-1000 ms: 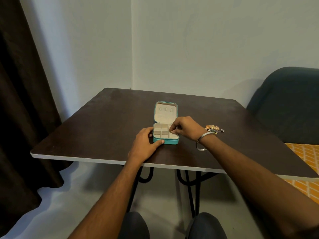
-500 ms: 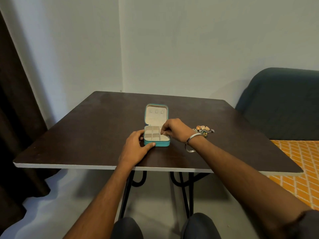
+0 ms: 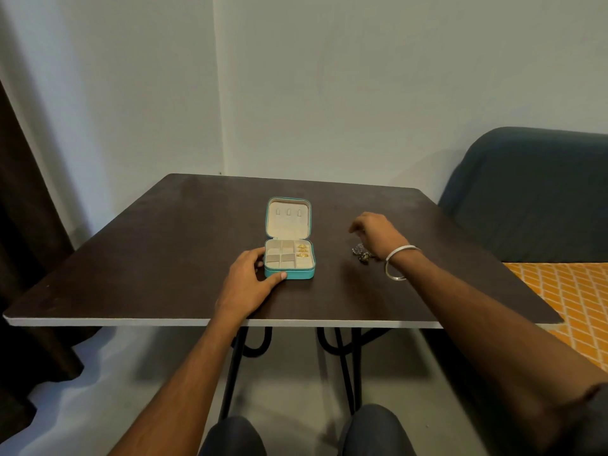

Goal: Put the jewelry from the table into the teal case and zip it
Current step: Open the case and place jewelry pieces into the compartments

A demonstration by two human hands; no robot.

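Note:
The teal case (image 3: 297, 274) lies open in the middle of the dark table (image 3: 148, 258), its lid flat behind it. Gold jewelry pieces (image 3: 303, 251) sit in its right-hand compartments. My left hand (image 3: 250, 284) rests against the case's left front corner, thumb on the front wall. My right hand (image 3: 378, 233) hovers to the right of the case, fingers curled downward over a small heap of silvery jewelry (image 3: 361, 253) on the table. The hand hides part of that heap. I cannot tell whether the fingers pinch anything.
A silver bangle (image 3: 399, 263) hangs on my right wrist. A dark blue sofa (image 3: 533, 192) stands right of the table, with an orange patterned cover (image 3: 572, 291) beside it. A dark curtain (image 3: 19, 225) hangs at the left. My knees show under the table's near edge.
My right hand has left the case and moved right to the jewelry heap. Gold pieces now show in the case's right compartments. My left hand still holds the case.

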